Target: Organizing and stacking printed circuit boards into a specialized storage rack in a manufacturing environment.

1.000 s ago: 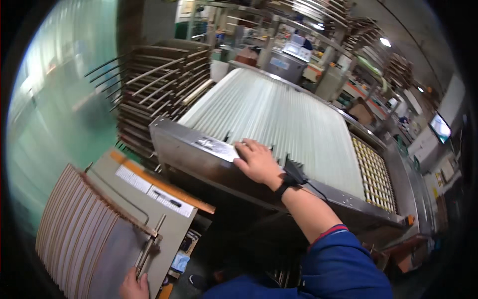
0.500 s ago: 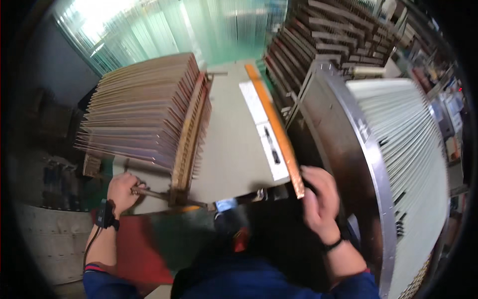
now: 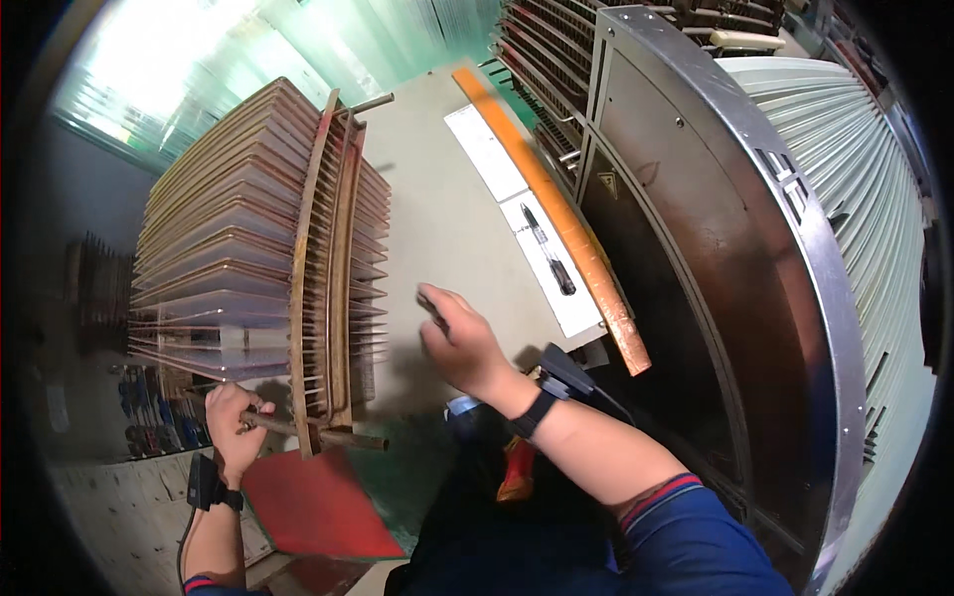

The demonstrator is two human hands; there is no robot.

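My left hand [image 3: 235,427] is wrapped around the end of a rusty rack bar [image 3: 274,424] at the table's near left. The rack has a toothed brown frame [image 3: 300,298] with many thin copper-edged panels [image 3: 221,223] fanned out to its left. Their ends poke through on the right side. Above the pale tabletop [image 3: 422,189], to the right of the rack, is my right hand [image 3: 462,343]. It holds nothing, its fingers slightly bent and apart from the thumb, slightly blurred. Each wrist wears a dark band and a small device.
Along the table's right edge runs an orange strip [image 3: 556,204] beside white paper sheets [image 3: 487,149] and a black pen [image 3: 550,250]. A metal-framed machine panel [image 3: 696,219] stands close on the right, with a row of pale sheets [image 3: 845,149] behind. More racks fill the back right.
My right hand has left the orange strip's near end and moved left over the tabletop toward the rack. My left hand still grips the bar. The view has shifted.
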